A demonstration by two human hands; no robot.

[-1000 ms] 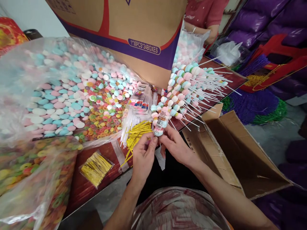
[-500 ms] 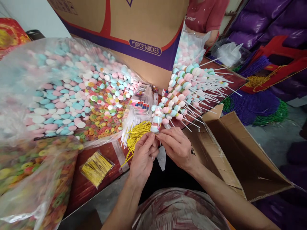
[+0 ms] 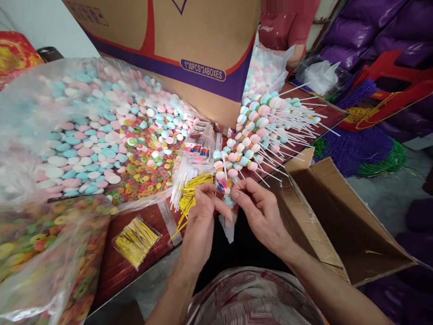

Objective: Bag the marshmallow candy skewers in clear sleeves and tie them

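White stick upward, a wrapped marshmallow skewer (image 3: 223, 186) stands between the two hands, its printed wrapper and coloured sweets just at their fingertips. The right hand (image 3: 263, 213) pinches it, thumb and forefinger closed at its right edge. The left hand (image 3: 200, 221) is at its other side, fingers loosely bent and one reaching across below the wrapper's print; whether it grips anything, I cannot tell. Just below the fingertips hangs a piece of clear plastic (image 3: 228, 229).

Close beyond the left hand's fingers lie loose gold twist ties (image 3: 193, 188), with clear printed sleeves (image 3: 198, 151) farther out. Left of that hand, a packet of twist ties (image 3: 136, 242) rests on the red worktop (image 3: 113, 275). Past it are a bag of gummy rings (image 3: 79, 248) and, farther forward, spread marshmallows (image 3: 81, 153). Ahead of the right hand lies a heap of finished skewers (image 3: 252, 137), sticks pointing right; to its right gapes an open cardboard box (image 3: 358, 230). Well beyond both hands stands a printed carton (image 3: 203, 40).
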